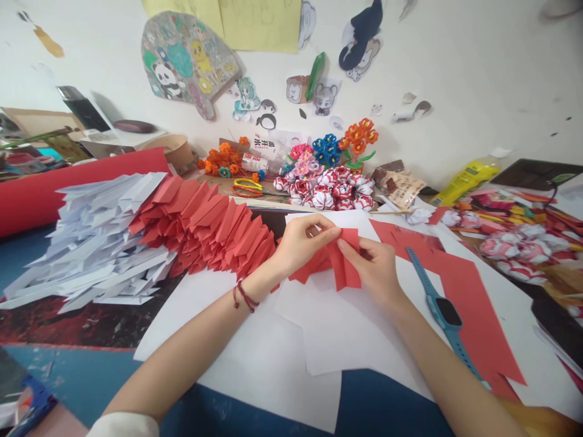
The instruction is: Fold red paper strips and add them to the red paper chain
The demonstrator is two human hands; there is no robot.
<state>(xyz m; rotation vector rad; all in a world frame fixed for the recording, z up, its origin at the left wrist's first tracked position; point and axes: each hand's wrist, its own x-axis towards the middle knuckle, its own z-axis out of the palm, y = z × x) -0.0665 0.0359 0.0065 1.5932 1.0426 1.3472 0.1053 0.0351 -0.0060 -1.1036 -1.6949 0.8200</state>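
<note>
Between my two hands is a piece of red paper [345, 267] with creases running down it. My left hand [306, 240] pinches its upper left part between thumb and fingers, and a dark red cord bracelet circles that wrist. My right hand [374, 264] grips the upper right part, thumb in front. More red paper shows behind and left of the held piece. Under both hands lie white sheets [255, 340]. Left of my hands stretches a long row of folded red paper pieces [204, 224], followed by a heap of folded white paper pieces [104, 243].
A blue-strapped watch [444, 309] lies on red sheets [487, 315] to the right. Red-and-white paper flowers [334, 189], a plastic bottle and scissors [247, 187] sit by the wall. A yellow bottle [471, 176] leans at back right. A red roll [82, 188] lies at left.
</note>
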